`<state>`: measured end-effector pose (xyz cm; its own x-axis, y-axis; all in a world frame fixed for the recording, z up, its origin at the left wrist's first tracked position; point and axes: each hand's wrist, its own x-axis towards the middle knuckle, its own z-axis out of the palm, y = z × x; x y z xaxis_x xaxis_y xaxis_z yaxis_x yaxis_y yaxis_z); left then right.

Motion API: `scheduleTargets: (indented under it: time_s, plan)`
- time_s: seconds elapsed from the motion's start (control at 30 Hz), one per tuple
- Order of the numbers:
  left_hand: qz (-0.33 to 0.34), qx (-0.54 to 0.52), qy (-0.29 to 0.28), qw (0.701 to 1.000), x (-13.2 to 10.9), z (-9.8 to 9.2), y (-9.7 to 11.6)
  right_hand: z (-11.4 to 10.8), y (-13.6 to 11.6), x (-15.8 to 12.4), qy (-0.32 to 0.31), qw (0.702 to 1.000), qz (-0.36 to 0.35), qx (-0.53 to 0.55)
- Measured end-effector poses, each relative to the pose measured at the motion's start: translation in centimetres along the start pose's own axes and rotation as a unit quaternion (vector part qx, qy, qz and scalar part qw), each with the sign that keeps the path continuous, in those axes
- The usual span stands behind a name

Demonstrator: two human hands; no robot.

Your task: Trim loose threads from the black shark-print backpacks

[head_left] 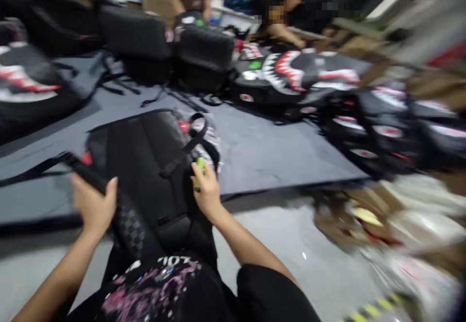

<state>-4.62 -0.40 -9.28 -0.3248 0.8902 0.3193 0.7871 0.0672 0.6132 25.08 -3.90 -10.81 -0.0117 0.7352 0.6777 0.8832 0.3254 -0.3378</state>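
My left hand (pixel 93 205) has its fingers curled tight around 1 padded strap (pixel 85 172), holding it up off the black backpack (pixel 145 166), which lies back-up on the grey mat (pixel 273 147) just past my knees. My right hand (pixel 207 191) pinches a small green thing (pixel 199 169) beside the second strap (pixel 182 153), probably to steady it. Shark-mouth bags (pixel 291 76) crowd the mat's far side.

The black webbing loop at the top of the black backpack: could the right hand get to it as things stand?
Probably yes: the right hand lies close to the black webbing loop, nothing between, though it holds a small green object.
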Motion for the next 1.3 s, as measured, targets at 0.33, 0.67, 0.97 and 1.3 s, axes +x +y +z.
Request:
scheduleTargets:
  time_s: [0.33, 0.67, 0.97, 1.3]
  plan:
    - [0.598, 0.051, -0.144, 0.787, 5.4, 7.8, 11.1, 2.6, 0.1, -0.8, 0.044, 0.998, -0.008, -0.042]
    - [0.636, 0.096, -0.193, 0.741, 7.9, 8.6, 16.0, 3.0, -0.5, -1.8, 0.066, 0.998, -0.012, -0.017]
    - [0.671, 0.155, -0.261, 0.676, 7.7, 8.3, 16.5, 2.8, -1.0, -4.3, 0.072, 0.996, -0.033, 0.041]
    - [0.613, 0.182, -0.15, 0.754, 13.5, 5.7, 15.7, 1.8, -1.1, -5.6, 0.036, 0.996, 0.013, 0.08]
